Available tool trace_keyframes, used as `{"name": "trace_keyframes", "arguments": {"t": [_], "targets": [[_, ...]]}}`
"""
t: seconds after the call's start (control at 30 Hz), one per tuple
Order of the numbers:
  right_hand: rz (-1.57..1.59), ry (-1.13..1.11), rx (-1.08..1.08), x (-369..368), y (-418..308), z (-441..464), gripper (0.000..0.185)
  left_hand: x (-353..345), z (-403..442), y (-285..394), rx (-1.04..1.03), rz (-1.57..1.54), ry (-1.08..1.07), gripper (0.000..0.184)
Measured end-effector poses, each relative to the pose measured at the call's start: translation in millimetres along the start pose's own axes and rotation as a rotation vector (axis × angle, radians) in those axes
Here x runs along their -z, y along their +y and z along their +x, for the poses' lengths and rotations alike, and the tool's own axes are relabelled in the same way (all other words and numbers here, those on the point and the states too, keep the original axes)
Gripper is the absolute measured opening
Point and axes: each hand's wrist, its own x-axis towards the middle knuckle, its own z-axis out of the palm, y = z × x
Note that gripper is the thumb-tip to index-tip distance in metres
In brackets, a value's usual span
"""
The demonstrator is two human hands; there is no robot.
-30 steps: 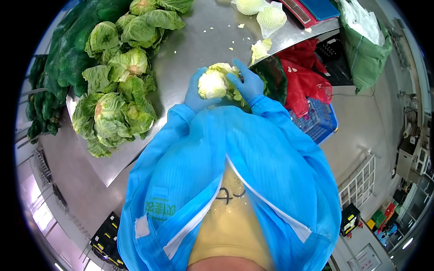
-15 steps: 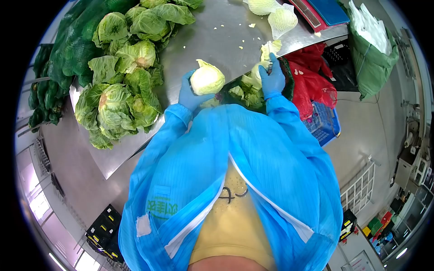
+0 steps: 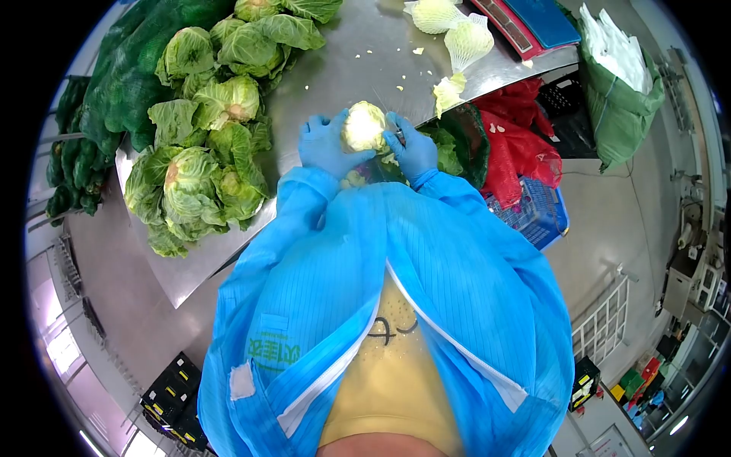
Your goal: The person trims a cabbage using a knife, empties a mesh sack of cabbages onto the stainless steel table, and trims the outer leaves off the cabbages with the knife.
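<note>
Near the edge of a smooth metal table (image 3: 343, 68), the gloved left hand (image 3: 326, 146) cups a round, pale cabbage (image 3: 364, 126), while the right hand (image 3: 416, 150) curls at its opposite side, its exact grip impossible to tell.

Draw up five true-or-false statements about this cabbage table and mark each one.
1. The left hand holds a pale cabbage. True.
2. The right hand is bare. False: it wears a blue glove.
3. Green leafy cabbages are piled on the metal table. True.
4. The blue plastic crate stands on top of the table. False: it is off the table, to the right.
5. Something white shows in the mouth of the green sack. True.
</note>
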Motion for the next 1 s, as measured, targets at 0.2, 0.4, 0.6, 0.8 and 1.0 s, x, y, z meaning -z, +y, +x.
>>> {"name": "trace_keyframes", "arguments": {"t": [0.2, 0.4, 0.6, 0.8, 1.0], "targets": [[-0.166, -0.142, -0.018, 15, -21, -9, 0.054, -44, 15, -21, -0.186, -0.071, 0.297, 0.098], [-0.187, -0.150, 0.041, 10, -18, -10, 0.055, -32, 20, -12, 0.054, -0.448, -0.008, 0.093], [-0.278, -0.243, 0.010, 10, -24, -5, 0.052, -27, 18, -14, 0.035, -0.538, 0.051, 0.099], [-0.310, -0.215, 0.019, 15, -32, -1, 0.048, -35, 26, -18, -0.065, -0.378, 0.072, 0.110], [-0.356, -0.225, -0.038, 20, -34, 8, 0.046, -26, 26, -8, -0.026, -0.306, -0.004, 0.111]]}}
